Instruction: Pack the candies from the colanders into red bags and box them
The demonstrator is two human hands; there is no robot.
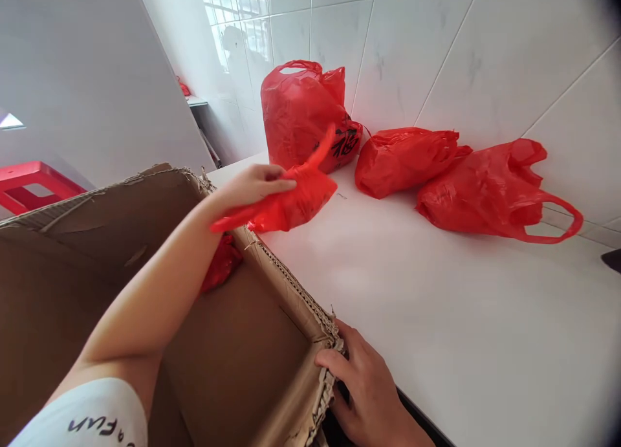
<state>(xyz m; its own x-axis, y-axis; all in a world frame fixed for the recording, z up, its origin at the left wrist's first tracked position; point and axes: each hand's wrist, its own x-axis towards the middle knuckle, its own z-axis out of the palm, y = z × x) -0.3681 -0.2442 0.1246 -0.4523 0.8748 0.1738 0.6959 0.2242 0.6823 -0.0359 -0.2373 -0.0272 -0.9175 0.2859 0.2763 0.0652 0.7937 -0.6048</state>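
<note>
My left hand reaches across the cardboard box and is closed on a small red plastic bag, held over the box's far edge. My right hand grips the torn near corner of the cardboard box, thumb on the inside and fingers outside. Partly hidden behind my left forearm, another red plastic bag lies inside the box. Just beyond my left hand, a large full red plastic bag with black lettering stands against the wall.
Two more filled red bags, a tied one and one with loose handles, lie on the white tabletop along the tiled wall. A red plastic stool stands left beyond the box. A dark object shows at the right edge.
</note>
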